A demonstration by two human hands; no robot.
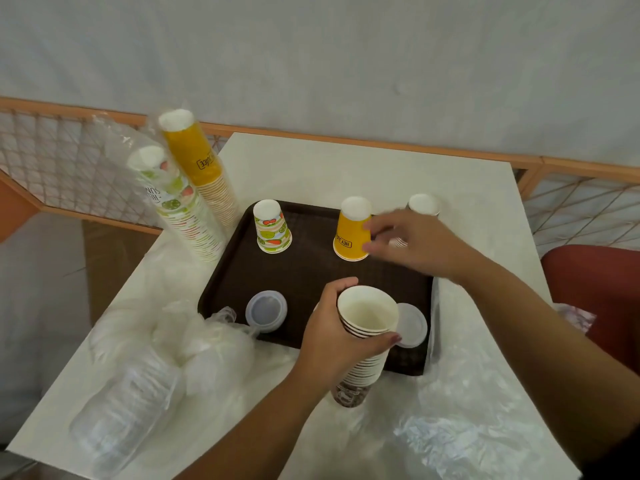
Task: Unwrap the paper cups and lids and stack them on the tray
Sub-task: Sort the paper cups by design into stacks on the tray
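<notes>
While our left hand (332,327) curls round the top of a brown cup stack (363,344) at lower centre, thumb over the far rim and fingers across the near side, the stack stands open end up, its base at the near edge of the tray (311,271). Our right hand (412,244) reaches to the middle right of the frame, fingers loosely spread beside an upturned yellow cup (350,230) on the tray; the fingertips seem to touch its side, though we cannot tell whether they grip it. Behind that hand stands another upturned cup (423,204), partly hidden, near the tray's far right corner. A fruit-print cup (272,226) sits upside down at the tray's far left. Two lids lie flat on the tray's near part: one lid (266,310) at the left, a second lid (412,325) just right of the brown stack. At upper left, off the tray, a wrapped yellow stack (194,161) and a fruit-print stack (176,206) lean together on the white surface (346,161). A sleeve of clear lids (128,403) lies at lower left, with crumpled wrap (214,344) beside it and more plastic (460,427) at lower right.
</notes>
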